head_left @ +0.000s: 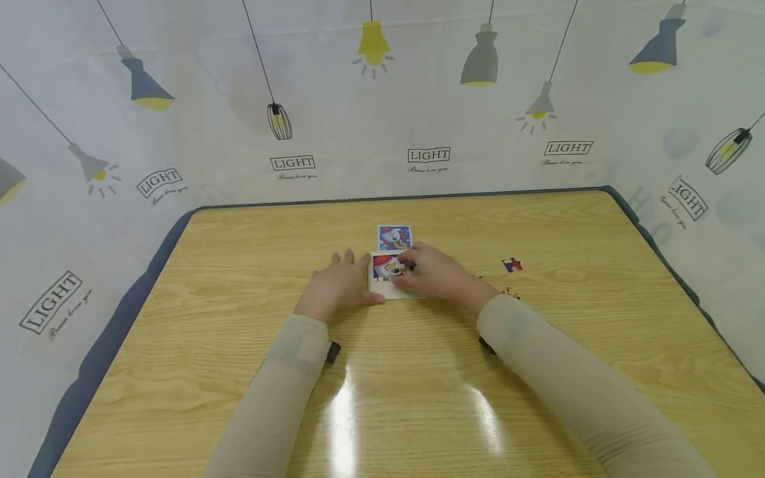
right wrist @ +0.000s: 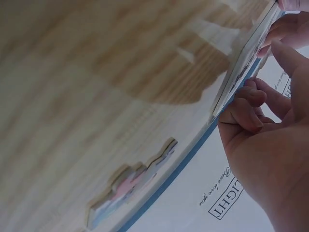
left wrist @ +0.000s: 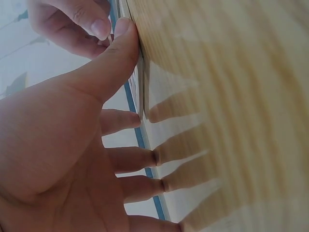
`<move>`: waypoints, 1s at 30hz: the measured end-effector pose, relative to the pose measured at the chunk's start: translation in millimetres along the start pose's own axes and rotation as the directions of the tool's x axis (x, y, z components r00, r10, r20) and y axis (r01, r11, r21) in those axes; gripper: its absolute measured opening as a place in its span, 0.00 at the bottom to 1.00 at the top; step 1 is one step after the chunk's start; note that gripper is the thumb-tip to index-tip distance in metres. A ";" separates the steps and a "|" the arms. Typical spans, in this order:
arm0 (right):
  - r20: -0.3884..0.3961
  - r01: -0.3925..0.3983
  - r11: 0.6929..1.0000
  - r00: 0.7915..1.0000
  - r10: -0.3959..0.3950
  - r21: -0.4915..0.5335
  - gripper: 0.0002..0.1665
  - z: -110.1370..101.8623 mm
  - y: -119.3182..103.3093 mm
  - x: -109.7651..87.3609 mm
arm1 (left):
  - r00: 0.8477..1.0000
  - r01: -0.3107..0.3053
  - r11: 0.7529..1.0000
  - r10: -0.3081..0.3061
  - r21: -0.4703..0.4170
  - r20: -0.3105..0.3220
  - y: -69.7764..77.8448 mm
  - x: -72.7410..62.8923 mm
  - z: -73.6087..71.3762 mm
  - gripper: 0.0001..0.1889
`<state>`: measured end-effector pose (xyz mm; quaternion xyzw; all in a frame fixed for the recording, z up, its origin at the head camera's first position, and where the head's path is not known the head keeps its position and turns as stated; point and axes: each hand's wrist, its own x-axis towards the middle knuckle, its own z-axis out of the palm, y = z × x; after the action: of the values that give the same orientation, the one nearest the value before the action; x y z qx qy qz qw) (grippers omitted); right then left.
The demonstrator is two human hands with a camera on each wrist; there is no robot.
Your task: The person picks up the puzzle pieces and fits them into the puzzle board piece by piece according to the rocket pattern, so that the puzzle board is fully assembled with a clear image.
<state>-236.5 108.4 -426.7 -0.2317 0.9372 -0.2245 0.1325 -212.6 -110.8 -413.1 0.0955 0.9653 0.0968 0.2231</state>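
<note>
A small jigsaw puzzle in a pale tray (head_left: 397,290) lies on the table, its upper part filled with a red, white and purple picture (head_left: 385,267). My left hand (head_left: 340,282) rests at the tray's left side, fingers spread and fairly straight. Its thumb (left wrist: 120,48) touches the near edge, and the index finger is by the left edge. Over the right part of the picture, my right hand (head_left: 439,273) pinches a puzzle piece between thumb and index finger, mostly hidden by the fingers. The other fingers (right wrist: 244,113) are curled.
Just behind the tray lies a square picture card (head_left: 394,237). Loose puzzle pieces lie to the right, one dark blue and red (head_left: 512,265), another orange (head_left: 510,292) partly behind the right forearm. A printed cloth (head_left: 358,133) stands behind the wooden table (head_left: 251,265).
</note>
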 end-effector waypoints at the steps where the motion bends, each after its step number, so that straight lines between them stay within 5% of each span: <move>1: 0.001 0.001 1.000 1.000 -0.001 -0.004 0.35 0.4 0.2 0.2 | 1.000 0.001 1.000 -0.001 0.002 -0.001 0.2 0.1 -0.1 0.55; 30: -0.001 0.023 0.998 1.000 -0.023 -0.062 0.30 5.5 -2.1 1.1 | 1.000 0.010 1.000 -0.010 0.008 0.005 2.4 -2.7 -1.6 0.54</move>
<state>-234.7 104.2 -430.6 -0.2464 0.9411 -0.1969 0.1220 -210.7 -109.3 -410.0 0.0916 0.9656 0.0914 0.2257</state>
